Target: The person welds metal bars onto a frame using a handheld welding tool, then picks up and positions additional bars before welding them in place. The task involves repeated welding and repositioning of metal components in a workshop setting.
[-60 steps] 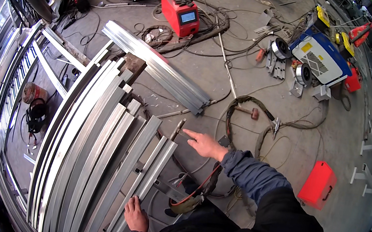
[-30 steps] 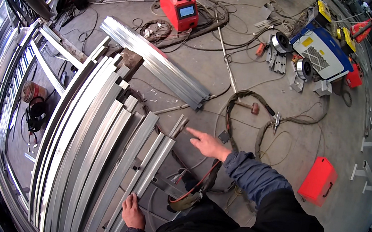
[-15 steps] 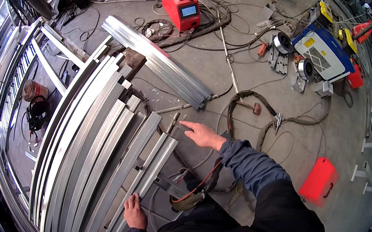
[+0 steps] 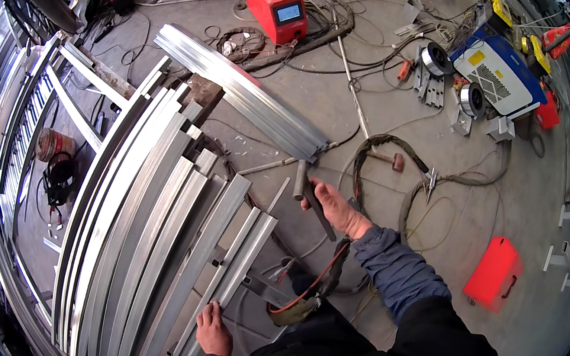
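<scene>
Your right hand (image 4: 335, 209) is wrapped around a hammer (image 4: 300, 181), held just past the bar ends, apparently by the handle for control. Your left hand (image 4: 215, 330) rests on the nearest metal bar (image 4: 241, 261), perhaps steadying it; whether it grips, I can't tell. Beyond, a red machine (image 4: 274, 10) has a lit screen, its writing too small to read.

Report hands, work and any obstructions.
Right hand gripping hammer. Left hand on rightmost metal profile. Cable loop on floor, beyond right hand.

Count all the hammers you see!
2: a grey hammer in the right hand, a brown hammer on the floor beside the looped hose. Others may be hidden.
</scene>
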Available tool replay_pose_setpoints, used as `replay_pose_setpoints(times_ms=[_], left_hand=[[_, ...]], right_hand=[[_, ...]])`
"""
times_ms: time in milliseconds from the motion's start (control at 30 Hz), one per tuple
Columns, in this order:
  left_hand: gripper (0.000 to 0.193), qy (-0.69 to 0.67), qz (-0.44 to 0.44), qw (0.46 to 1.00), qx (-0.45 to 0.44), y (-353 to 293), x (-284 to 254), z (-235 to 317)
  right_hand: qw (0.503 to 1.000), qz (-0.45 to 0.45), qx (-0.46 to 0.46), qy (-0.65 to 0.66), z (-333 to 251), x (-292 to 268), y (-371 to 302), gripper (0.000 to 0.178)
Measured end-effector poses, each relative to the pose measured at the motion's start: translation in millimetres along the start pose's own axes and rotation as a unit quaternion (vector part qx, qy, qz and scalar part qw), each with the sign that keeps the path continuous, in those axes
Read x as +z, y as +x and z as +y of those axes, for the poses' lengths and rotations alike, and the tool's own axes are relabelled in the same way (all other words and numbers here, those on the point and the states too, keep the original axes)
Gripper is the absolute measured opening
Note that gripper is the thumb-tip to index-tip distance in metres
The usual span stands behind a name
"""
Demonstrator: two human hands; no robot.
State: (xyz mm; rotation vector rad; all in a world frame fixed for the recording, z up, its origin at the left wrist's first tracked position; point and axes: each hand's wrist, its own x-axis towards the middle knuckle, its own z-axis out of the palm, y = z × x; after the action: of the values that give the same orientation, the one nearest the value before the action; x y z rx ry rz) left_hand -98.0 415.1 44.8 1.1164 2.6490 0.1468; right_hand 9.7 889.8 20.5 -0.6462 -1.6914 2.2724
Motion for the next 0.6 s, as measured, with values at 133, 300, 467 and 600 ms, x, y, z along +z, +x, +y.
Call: replay_pose_setpoints(times_ms=[133,300,467,600], left_hand=[[0.049,-0.002,-0.005,1.0,0.003,2,0,-1],[0.047,0.002,-0.005,1.0,0.001,4,1,1],[0.046,0.008,-0.014,1.0,0.004,7,4,3],[0.046,0.022,-0.027,0.999,-0.008,5,9,3]], right_hand=[[0.992,0.09,0.055,0.073,3,-8,-7,0.064],[0.932,0.235,0.25,0.114,49,-26,-8,0.023],[0.902,0.33,0.255,0.11,136,-39,-10,0.01],[0.868,0.271,0.151,0.388,156,-16,9,0.025]])
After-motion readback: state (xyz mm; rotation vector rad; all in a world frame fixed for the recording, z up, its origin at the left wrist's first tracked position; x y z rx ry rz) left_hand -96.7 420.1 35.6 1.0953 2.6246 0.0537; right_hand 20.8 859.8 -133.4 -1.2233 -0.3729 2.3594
